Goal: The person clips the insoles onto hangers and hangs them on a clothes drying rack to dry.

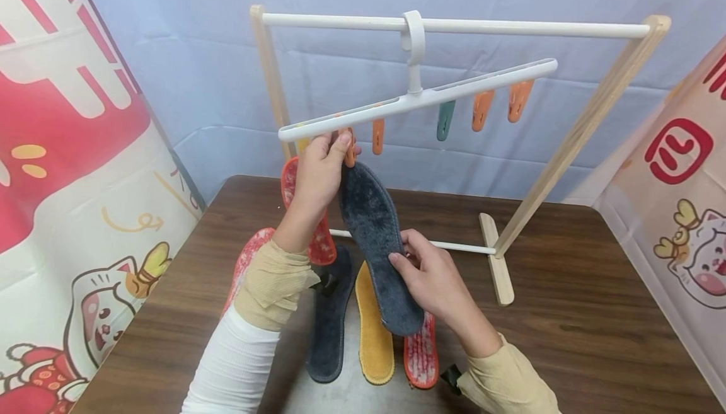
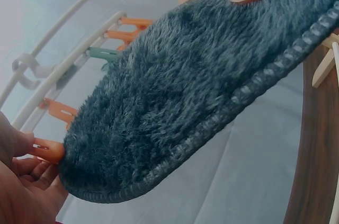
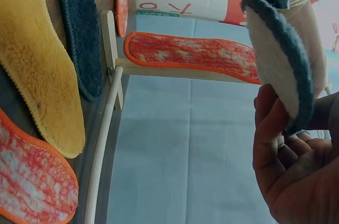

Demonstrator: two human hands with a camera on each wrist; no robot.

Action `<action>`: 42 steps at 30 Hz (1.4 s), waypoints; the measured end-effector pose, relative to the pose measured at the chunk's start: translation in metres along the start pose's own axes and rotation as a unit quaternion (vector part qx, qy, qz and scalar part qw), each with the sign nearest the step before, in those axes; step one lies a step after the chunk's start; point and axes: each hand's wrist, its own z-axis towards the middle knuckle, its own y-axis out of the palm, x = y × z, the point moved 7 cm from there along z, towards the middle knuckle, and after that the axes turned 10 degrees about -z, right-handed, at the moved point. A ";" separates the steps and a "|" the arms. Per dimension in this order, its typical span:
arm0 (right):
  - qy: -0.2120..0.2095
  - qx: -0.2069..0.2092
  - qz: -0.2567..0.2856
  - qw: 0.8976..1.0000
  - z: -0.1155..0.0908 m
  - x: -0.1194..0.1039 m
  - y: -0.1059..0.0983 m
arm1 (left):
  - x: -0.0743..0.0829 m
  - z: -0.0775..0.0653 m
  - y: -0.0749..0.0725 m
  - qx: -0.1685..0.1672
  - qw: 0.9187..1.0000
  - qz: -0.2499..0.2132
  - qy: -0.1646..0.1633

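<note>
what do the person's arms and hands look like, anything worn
The left hand and right hand are gloveless. The left arm has a white sleeve and a crinkled tan wrap near the wrist; the right has a similar beige wrap. A small black fitting shows beside each.

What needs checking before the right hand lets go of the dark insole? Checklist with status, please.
1. Hanger hooked on rail: ok.
2. Hanger level: not ok; it tilts, low at the end where the left hand works.
3. Left hand has the orange clip: ok, pinched at the dark insole's upper end.
4. Clip biting the insole: cannot tell; the fingers and insole hide the contact.
5. Right hand supporting the insole: ok, gripping it by the edge.
6. Spare clip available: ok; the green clip hangs with nothing in it.
</note>
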 end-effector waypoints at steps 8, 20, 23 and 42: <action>-0.005 0.008 0.012 1.000 0.003 -0.003 0.000 | 0.002 0.000 0.000 0.001 1.000 -0.002 0.009; -0.007 0.016 0.017 1.000 0.007 -0.006 0.001 | 0.003 0.000 -0.001 0.014 1.000 0.004 0.018; -0.006 0.018 0.020 1.000 0.008 -0.007 0.001 | 0.004 0.000 0.000 0.014 1.000 0.006 0.024; -0.001 0.010 0.027 1.000 0.009 -0.011 0.007 | 0.000 0.000 -0.002 0.023 0.999 0.024 0.007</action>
